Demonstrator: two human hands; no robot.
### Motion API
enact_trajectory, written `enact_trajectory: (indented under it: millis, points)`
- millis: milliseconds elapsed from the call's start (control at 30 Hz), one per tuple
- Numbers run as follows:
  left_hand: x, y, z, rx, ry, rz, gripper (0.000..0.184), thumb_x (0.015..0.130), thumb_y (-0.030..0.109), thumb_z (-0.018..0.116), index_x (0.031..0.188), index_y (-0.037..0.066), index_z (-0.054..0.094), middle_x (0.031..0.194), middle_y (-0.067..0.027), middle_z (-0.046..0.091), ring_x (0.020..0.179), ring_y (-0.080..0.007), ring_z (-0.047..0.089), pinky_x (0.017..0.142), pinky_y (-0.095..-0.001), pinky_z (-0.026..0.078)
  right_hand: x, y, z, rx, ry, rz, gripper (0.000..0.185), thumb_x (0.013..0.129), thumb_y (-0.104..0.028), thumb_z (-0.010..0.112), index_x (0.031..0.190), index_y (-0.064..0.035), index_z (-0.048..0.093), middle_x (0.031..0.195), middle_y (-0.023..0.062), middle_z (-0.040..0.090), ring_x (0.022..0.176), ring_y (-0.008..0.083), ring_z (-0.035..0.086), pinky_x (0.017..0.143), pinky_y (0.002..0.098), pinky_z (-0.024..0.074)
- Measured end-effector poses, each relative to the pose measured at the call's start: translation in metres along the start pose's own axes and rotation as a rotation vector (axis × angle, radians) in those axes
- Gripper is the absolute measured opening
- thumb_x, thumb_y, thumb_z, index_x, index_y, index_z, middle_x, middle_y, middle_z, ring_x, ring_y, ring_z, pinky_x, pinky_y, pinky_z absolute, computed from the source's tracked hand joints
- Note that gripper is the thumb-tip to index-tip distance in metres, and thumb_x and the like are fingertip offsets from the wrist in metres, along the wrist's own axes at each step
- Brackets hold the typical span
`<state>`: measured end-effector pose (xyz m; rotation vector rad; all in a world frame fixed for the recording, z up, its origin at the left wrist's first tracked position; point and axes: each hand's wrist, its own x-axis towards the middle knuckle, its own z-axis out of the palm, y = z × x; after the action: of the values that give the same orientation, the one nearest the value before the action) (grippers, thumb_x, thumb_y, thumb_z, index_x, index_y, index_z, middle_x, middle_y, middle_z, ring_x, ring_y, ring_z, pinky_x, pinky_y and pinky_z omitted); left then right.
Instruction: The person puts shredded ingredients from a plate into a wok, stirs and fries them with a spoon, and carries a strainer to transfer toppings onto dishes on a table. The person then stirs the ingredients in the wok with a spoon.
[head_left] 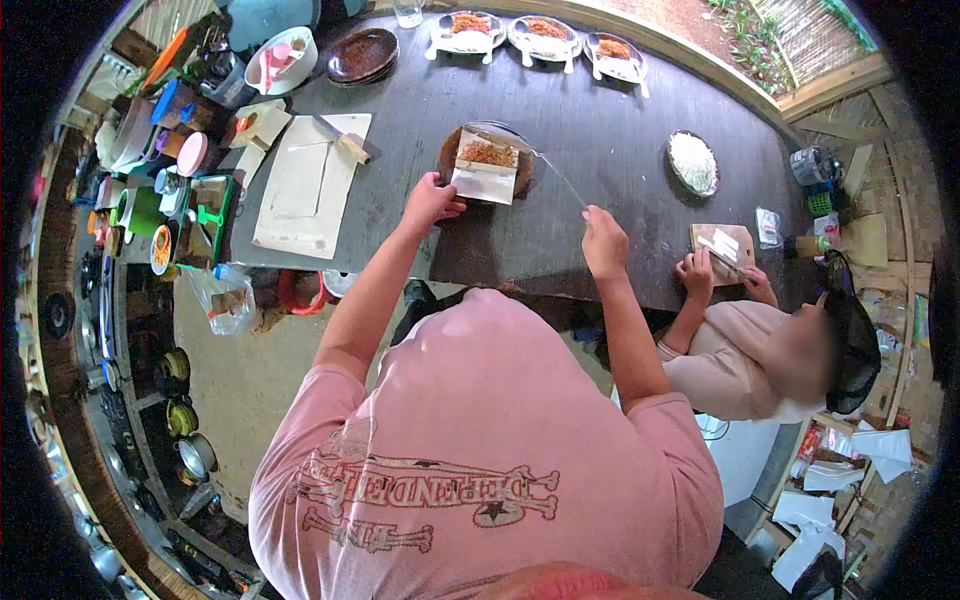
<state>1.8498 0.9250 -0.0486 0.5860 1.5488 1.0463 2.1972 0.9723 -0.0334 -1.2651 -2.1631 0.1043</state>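
Observation:
In the head view, a brown round plate (447, 155) lies near the table's middle with a creased pale paper sheet (484, 187) on it. Orange-brown shredded food (488, 153) sits in a strip on the paper. My left hand (433, 203) is closed at the paper's near left corner, fingertips on its edge. My right hand (604, 240) is closed around the end of a long thin-handled metal utensil (563, 180). The utensil slants up left to the plate's far edge, where its head is hard to make out.
Three plates of food (545, 40) stand along the far edge. At right are a bowl of white food (693, 163) and a co-worker (740, 345) cutting white pieces on a board (738, 240). A knife (345, 142) lies on paper sheets (310, 190) at left, near stacked brown plates (362, 55).

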Motion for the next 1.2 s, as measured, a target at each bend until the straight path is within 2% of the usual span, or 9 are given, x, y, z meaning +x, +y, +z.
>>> enact_trajectory:
  millis: [367,500,633,700,767,867,1000,1100,1200]
  points:
    - [0.011,-0.004,0.005,-0.111,-0.01,0.019,0.049,0.092,0.007,0.055,0.134,-0.004,0.034,0.093,-0.0177,0.067,0.07,-0.0238,0.072,0.06,-0.0361,0.061,0.018,-0.019,-0.005,0.078,0.119,-0.021,0.013,0.094,-0.017,0.059,0.098,-0.005,0.063,0.087,0.0174,0.065,0.077,0.0385,0.064,0.066,0.0473,0.0507]
    - [0.007,0.0,0.008,-0.138,0.018,0.04,0.045,0.095,0.015,0.054,0.131,-0.004,0.038,0.091,-0.0188,0.068,0.069,-0.0241,0.071,0.06,-0.0373,0.06,0.024,-0.032,0.002,0.242,-0.042,0.226,0.021,0.099,-0.022,0.055,0.094,-0.0026,0.061,0.077,0.0168,0.064,0.072,0.0348,0.064,0.062,0.0456,0.046]
    - [-0.041,0.01,0.007,0.423,0.222,0.239,0.049,0.097,0.032,0.057,0.127,-0.005,0.042,0.087,-0.0181,0.069,0.077,-0.0219,0.071,0.066,-0.0351,0.056,0.026,-0.073,-0.014,1.203,-0.463,0.805,0.026,0.104,-0.024,0.048,0.096,-0.0024,0.06,0.064,-0.0038,0.044,0.049,0.0039,0.036,0.046,0.0228,0.0302]
    - [-0.074,0.021,0.014,0.767,0.365,0.354,0.05,0.097,0.037,0.057,0.123,-0.005,0.046,0.086,-0.0176,0.069,0.08,-0.021,0.071,0.068,-0.0344,0.055,0.022,-0.097,-0.017,1.524,-0.55,0.882,0.024,0.104,-0.023,0.045,0.1,-0.0033,0.059,0.061,-0.0033,0.043,0.044,0.0063,0.032,0.041,0.0236,0.0261]
    - [-0.093,0.022,0.025,0.658,0.106,0.53,0.042,0.1,0.037,0.053,0.113,-0.002,0.053,0.084,-0.0147,0.068,0.084,-0.0198,0.07,0.069,-0.0327,0.053,0.019,-0.117,-0.01,1.693,-0.66,0.85,0.021,0.104,-0.022,0.045,0.104,-0.005,0.057,0.066,-0.0006,0.048,0.047,0.0084,0.037,0.042,0.0249,0.0294]
    - [-0.089,-0.002,0.044,-0.077,-0.349,0.318,0.036,0.103,0.035,0.047,0.106,0.001,0.058,0.079,-0.0114,0.067,0.079,-0.0179,0.069,0.066,-0.0316,0.053,0.017,-0.155,0.004,1.652,-0.785,0.775,0.017,0.104,-0.021,0.043,0.108,-0.0081,0.053,0.07,0.0006,0.051,0.051,0.0114,0.046,0.045,0.0254,0.0338]
    - [-0.115,0.024,0.034,-0.217,-0.359,0.089,0.034,0.105,0.032,0.043,0.107,0.002,0.059,0.087,-0.0078,0.067,0.075,-0.0144,0.065,0.07,-0.0304,0.053,0.018,-0.167,0.009,1.354,-0.886,0.545,0.017,0.103,-0.019,0.041,0.11,-0.0084,0.053,0.077,0.0009,0.058,0.06,0.0115,0.058,0.051,0.0243,0.0407]
    - [-0.096,0.0,0.023,-0.296,-0.319,0.255,0.036,0.105,0.034,0.042,0.102,0.003,0.061,0.092,-0.0089,0.068,0.082,-0.0166,0.065,0.076,-0.0326,0.053,0.021,-0.141,0.011,1.103,-0.943,0.326,0.023,0.103,-0.022,0.045,0.111,-0.0061,0.058,0.08,0.0003,0.061,0.064,0.0109,0.061,0.053,0.0238,0.0429]
    - [-0.096,-0.001,0.002,-0.225,-0.285,0.207,0.039,0.105,0.036,0.042,0.095,0.005,0.063,0.094,-0.0079,0.068,0.089,-0.0167,0.065,0.083,-0.0341,0.052,0.024,-0.1,0.009,0.864,-0.547,0.421,0.02,0.097,-0.019,0.053,0.097,-0.004,0.066,0.08,0.0066,0.065,0.069,0.0186,0.064,0.06,0.0324,0.048]
